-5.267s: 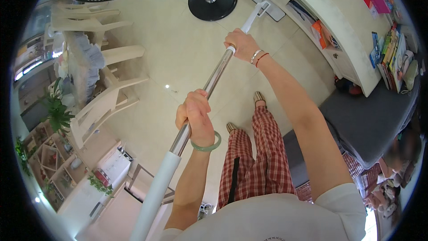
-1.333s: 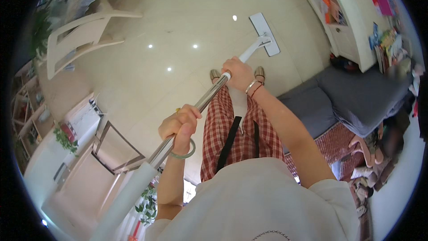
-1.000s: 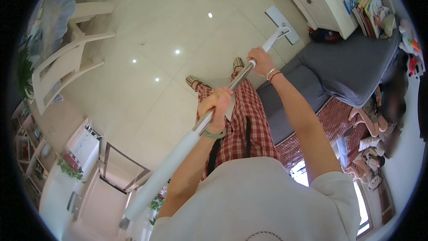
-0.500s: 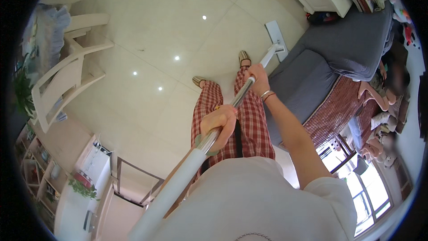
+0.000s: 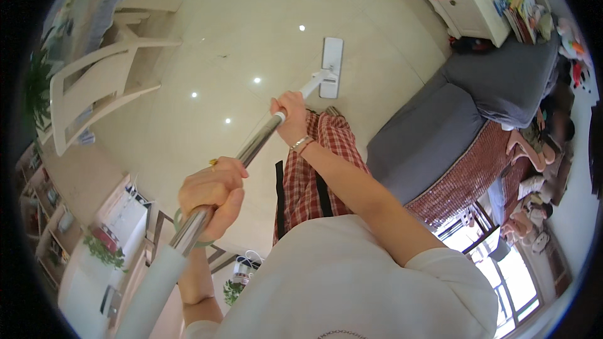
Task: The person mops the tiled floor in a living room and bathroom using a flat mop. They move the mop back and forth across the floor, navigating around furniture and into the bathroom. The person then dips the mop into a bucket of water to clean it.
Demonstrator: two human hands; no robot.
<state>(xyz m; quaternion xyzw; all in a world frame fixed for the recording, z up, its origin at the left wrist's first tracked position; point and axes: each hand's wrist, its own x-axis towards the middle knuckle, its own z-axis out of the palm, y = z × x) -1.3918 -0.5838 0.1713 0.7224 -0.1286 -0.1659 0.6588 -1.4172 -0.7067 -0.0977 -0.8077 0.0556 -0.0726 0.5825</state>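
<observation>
While the left hand (image 5: 212, 193) is closed in a full fist around the upper, metal part of the mop pole (image 5: 251, 149), just above the pale sleeve at its near end, the right hand (image 5: 291, 117) is wrapped around the same pole further down, close to where it turns white and joins the head. Mop head (image 5: 331, 67): a flat, pale rectangle lying on the glossy cream tiled floor (image 5: 251, 31), ahead of the person's feet and the red checked trousers (image 5: 314, 169). White slatted chairs (image 5: 94, 88) stand well apart on the left; a grey sofa (image 5: 452, 119) sits near on the right, its front edge not far from the mop head. Judgement on technique: the lower hand should steer and press so the pad stays flat on the tile, while the upper hand acts as pivot; tilting the pole too steeply would probably lift one edge and leave streaks. Strokes are best kept overlapping and parallel to the sofa front, so the head does not knock the upholstery. Ceiling-light reflections on the tile can help show missed patches.
</observation>
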